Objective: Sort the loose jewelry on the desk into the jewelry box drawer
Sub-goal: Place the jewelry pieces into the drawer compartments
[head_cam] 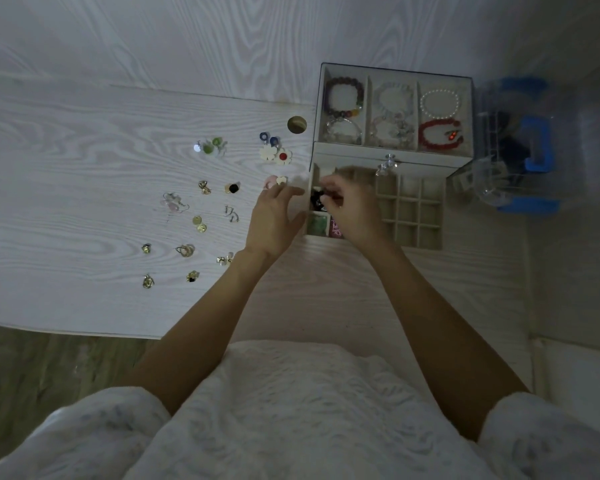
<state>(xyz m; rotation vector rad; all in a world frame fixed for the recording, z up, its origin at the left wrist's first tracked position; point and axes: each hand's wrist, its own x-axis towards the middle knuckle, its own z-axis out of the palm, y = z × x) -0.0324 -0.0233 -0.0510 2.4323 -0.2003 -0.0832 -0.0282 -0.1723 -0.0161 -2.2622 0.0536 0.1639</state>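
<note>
Many loose earrings point(201, 224) lie scattered on the table point(84, 133), left of the jewelry box point(392, 161) and its open drawer point(409, 209). Over the drawer's left compartments, the right hand point(352, 209) has fingers curled, seemingly pinching a small dark piece point(317, 197). The left hand point(274, 220) rests open beside the drawer edge. Such pieces look light, small and easily bent; pinching the solid body seems safer than the thin hooks.

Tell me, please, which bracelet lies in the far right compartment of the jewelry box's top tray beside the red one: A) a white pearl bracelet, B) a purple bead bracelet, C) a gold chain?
A: a white pearl bracelet lies just behind the red bracelet there.
</note>
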